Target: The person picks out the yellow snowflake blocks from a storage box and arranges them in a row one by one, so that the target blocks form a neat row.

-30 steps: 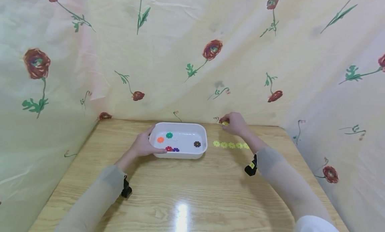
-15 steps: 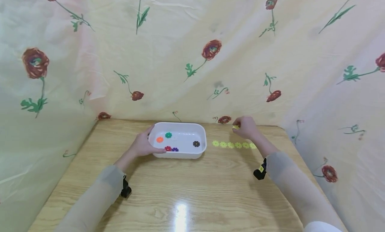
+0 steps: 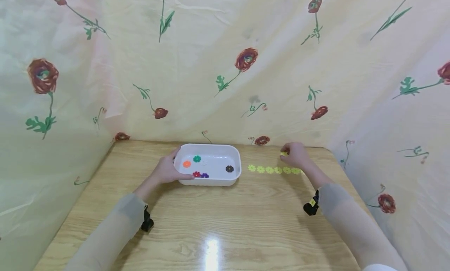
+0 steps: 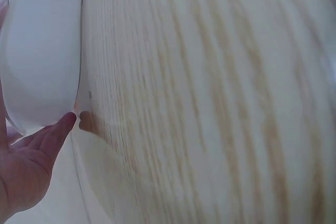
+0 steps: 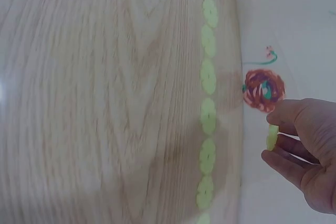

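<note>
My left hand [image 3: 166, 169] grips the left end of a white plastic tray [image 3: 211, 182], the thumb lying along its front side. In the left wrist view, the fingertips of the left hand [image 4: 31, 169] touch the tray's end wall. My right hand [image 3: 297, 156] pinches a yellow flower-shaped disc [image 3: 284, 154] above the table, behind the right end of a row of such discs [image 3: 269, 170]. In the right wrist view this pinched disc [image 5: 271, 137] shows edge-on between thumb and fingers. The forearm hides the row's right end in the head view.
Inside the tray lie several loose flower discs, among them an orange one [image 3: 187, 164], a green one [image 3: 197, 159] and a dark brown one [image 3: 229, 169]. A flowered cloth [image 3: 197, 68] hangs along the back and sides of the wooden table [image 3: 197, 220].
My right hand has moved to the right and a little nearer with the pinched yellow disc, uncovering more of the row. The left hand and the tray stay in place.
</note>
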The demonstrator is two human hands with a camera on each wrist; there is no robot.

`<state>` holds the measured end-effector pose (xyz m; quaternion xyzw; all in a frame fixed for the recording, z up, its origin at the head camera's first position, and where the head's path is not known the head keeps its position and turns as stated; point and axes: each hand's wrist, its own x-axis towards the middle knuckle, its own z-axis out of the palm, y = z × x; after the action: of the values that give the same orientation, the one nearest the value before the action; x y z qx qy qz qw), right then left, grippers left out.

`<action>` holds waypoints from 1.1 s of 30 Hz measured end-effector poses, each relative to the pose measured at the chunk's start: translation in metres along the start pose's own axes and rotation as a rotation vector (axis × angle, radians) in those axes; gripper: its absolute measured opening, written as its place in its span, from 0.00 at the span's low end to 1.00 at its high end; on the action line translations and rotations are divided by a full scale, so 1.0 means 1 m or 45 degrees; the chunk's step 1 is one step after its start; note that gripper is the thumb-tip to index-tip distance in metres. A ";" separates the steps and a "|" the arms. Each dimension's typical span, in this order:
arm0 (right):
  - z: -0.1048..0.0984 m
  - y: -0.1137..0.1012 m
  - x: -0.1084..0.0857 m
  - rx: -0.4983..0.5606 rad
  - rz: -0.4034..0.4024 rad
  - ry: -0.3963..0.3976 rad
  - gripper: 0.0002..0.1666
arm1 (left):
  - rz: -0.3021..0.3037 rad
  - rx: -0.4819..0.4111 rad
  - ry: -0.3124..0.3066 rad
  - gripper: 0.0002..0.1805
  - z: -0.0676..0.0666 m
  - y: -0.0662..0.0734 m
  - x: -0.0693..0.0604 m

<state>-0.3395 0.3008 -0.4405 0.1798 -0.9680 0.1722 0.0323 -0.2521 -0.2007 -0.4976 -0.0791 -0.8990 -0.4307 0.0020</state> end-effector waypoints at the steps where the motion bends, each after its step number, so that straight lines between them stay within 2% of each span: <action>1: -0.001 0.003 -0.001 0.001 -0.002 0.005 0.16 | -0.002 0.000 -0.002 0.73 0.000 0.000 0.000; 13: -0.003 0.034 -0.012 -0.033 0.062 0.013 0.16 | -0.015 -0.044 -0.015 0.71 -0.003 0.004 0.000; 28: -0.001 0.055 -0.029 -0.020 0.104 0.030 0.16 | -0.004 -0.017 -0.009 0.73 -0.005 0.000 0.001; 33: -0.005 0.064 -0.039 -0.005 0.142 -0.021 0.17 | -0.021 -0.030 -0.018 0.73 -0.003 0.000 -0.001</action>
<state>-0.3259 0.3719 -0.4612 0.1268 -0.9771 0.1702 0.0152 -0.2516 -0.2029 -0.4959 -0.0749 -0.8944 -0.4409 -0.0089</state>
